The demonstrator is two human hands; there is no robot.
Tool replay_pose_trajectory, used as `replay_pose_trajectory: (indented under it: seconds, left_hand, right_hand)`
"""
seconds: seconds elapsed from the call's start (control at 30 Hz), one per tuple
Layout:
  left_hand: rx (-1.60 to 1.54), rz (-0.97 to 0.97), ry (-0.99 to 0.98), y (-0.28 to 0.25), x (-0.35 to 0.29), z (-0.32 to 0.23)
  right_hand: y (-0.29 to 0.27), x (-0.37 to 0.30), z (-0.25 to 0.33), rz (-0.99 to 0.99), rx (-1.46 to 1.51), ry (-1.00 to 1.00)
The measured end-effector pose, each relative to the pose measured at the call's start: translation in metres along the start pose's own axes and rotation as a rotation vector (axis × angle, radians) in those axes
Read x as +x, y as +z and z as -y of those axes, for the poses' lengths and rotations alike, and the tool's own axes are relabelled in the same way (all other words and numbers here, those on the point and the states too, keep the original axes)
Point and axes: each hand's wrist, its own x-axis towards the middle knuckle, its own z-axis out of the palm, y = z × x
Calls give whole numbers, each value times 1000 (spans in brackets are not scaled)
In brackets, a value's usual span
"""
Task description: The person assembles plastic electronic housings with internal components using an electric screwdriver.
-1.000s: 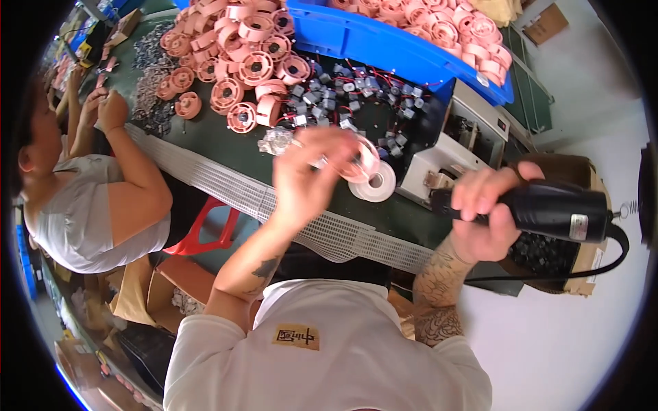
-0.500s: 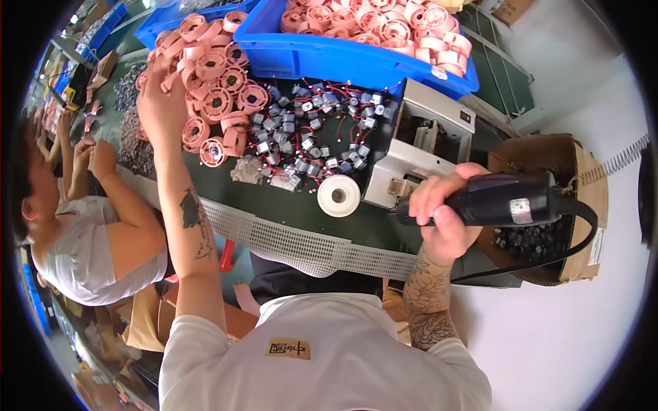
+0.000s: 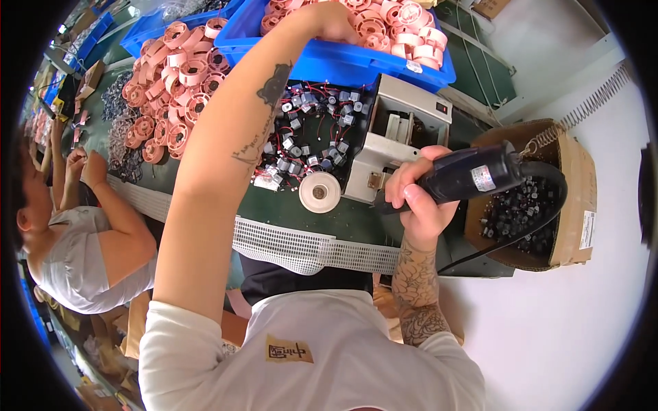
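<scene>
Head view: left hand (image 3: 336,23), grip unclear, has moved to blue bin (image 3: 356,59); right hand (image 3: 421,198) holds black tool (image 3: 460,172).

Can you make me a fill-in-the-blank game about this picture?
The hand gripping the black tool is the person's ____ one.
The left hand is over a bin coloured ____.
Rings in that bin are coloured ____.
The box of dark parts is made of ____.

Missing words: right; blue; pink; cardboard.

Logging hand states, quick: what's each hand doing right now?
Left hand: at the pink parts in the blue bin; whether its grip is open or closed cannot be told.
Right hand: closed, holding the black handheld tool.
</scene>
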Motion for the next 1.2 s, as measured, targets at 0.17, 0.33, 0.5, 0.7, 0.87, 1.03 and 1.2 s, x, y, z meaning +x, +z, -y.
replay_pose_trajectory:
  seconds: [0.17,0.33,0.5,0.7,0.87,1.03,1.2]
  left_hand:
    - [-636,-524,110,-13,-78,-39]
    - [-1142,-209,150,41,-189,-65]
    - [-595,-341,282,110,-252,-71]
    - [-577,-184,305,98,-252,-53]
    - [-246,-313,159,80,-195,-15]
    - [158,-367,47,93,-160,15]
    - [-225,-478,76,64,-178,-9]
  right_hand:
    - [-7,-1,1,29,73,-63]
    - [-11,1,2,77,117,-110]
    - [-8,2,1,130,117,-134]
    - [-11,1,-1,135,121,-124]
    - [-11,-1,-1,111,100,-107]
    - [-9,0,4,98,78,-81]
    - [-10,-1,6,6,175,-69]
